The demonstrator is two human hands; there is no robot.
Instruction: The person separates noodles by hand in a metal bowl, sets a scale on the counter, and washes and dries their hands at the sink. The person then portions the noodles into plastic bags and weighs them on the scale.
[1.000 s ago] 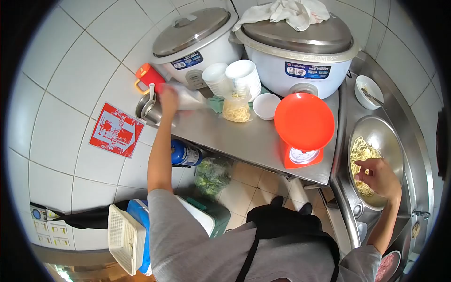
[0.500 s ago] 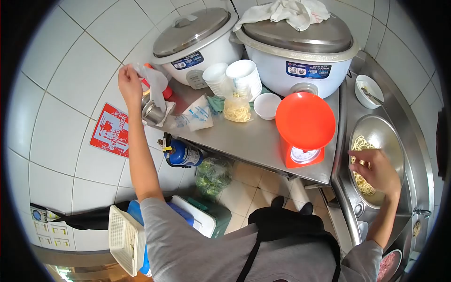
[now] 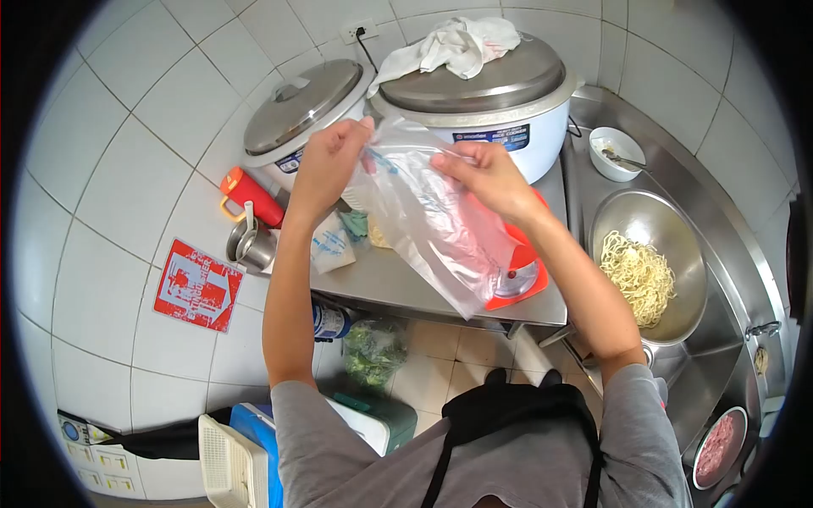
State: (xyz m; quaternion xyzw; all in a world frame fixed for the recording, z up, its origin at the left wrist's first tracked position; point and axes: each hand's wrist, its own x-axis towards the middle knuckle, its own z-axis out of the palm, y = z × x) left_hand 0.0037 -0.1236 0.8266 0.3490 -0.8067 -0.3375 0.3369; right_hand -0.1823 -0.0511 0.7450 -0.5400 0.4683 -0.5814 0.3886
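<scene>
A clear plastic bag [image 3: 440, 220] hangs between my two hands over the steel counter. My left hand [image 3: 337, 161] pinches its upper left edge, and my right hand [image 3: 484, 173] grips it at the upper right. Behind the bag, the red scale [image 3: 527, 284] shows only in part. To the left of the bag, a printed plastic packet [image 3: 332, 244] lies on the counter beside a green cloth [image 3: 356, 225]. A steel bowl [image 3: 690, 284] of noodles [image 3: 637, 278] rests in the sink area to my right.
Two rice cookers [image 3: 542, 140] stand at the back, a white cloth [image 3: 457, 46] on the larger lid. A red pitcher [image 3: 251, 196] and metal pot [image 3: 254, 245] sit at the left. On the right are a white bowl [image 3: 616, 154] and a bowl of meat [image 3: 718, 449].
My left hand has moved right from the pitcher area with the plastic bag. My right hand has left the noodle bowl and taken hold of the bag. The view has shifted.
</scene>
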